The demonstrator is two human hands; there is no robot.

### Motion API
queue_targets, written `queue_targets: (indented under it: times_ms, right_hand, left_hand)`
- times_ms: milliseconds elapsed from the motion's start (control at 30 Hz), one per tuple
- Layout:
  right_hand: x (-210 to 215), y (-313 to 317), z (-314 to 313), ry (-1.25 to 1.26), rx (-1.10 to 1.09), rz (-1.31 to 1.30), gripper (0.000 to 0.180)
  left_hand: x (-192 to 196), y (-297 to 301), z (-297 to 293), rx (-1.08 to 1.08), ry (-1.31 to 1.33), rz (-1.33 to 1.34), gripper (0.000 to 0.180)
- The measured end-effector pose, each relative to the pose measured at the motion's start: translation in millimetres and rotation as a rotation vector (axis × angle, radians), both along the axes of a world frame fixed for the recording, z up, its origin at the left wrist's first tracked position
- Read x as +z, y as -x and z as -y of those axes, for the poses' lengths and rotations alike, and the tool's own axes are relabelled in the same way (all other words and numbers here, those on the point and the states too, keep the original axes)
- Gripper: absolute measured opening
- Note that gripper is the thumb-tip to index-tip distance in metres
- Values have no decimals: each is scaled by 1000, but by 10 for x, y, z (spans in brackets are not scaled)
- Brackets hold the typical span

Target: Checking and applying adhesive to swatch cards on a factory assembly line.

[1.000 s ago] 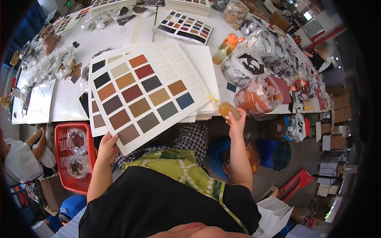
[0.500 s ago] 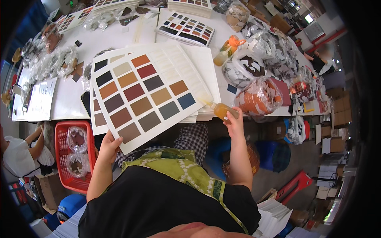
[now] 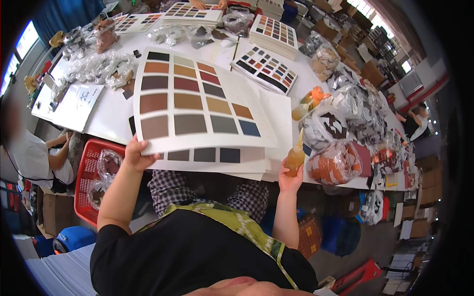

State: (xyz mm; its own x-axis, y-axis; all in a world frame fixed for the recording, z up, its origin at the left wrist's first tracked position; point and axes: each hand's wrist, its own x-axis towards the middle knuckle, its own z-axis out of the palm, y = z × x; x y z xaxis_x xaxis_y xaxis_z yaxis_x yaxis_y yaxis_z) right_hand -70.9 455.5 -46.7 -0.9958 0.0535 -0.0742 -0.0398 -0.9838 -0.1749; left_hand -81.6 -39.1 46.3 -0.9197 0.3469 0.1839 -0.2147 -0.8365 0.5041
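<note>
My left hand (image 3: 137, 154) is closed on the near left corner of a large white swatch card (image 3: 237, 89), which carries rows of brown, red, grey, tan and blue squares. The card is lifted and slightly bowed. Beneath it shows another swatch card (image 3: 252, 160) on a stack of white sheets at the table's near edge. Off to the right, my right hand (image 3: 290, 181) is wrapped round a squeeze bottle (image 3: 295, 158) of amber liquid, its narrow nozzle pointing up. The bottle is apart from the card.
Clear bags of swatch pieces (image 3: 335, 160) crowd the white table's right side. A second amber bottle (image 3: 300, 112) with an orange top lies beyond. Printed swatch sheets (image 3: 266, 69) lie farther back. A red basket (image 3: 85, 197) and a seated person (image 3: 42, 158) are at the left.
The bottle has gone from tilted toward the card to nozzle-up, away from it. The card has turned and shifted, uncovering swatches on the card below. The view has shifted too.
</note>
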Motion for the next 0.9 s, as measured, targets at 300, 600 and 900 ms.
queue_targets:
  times_ms: [300, 600, 900]
  right_hand:
    - [-271, 227, 139, -113, -79, 48, 34]
    - [-274, 229, 195, -262, -100, 111, 47]
    - [-333, 213, 196, -312, -130, 110, 46]
  left_hand:
    - [119, 2317, 812, 181, 10, 61, 21]
    - [121, 3797, 482, 172, 14, 112, 19]
    - [-251, 4150, -85, 471, 867, 308, 39]
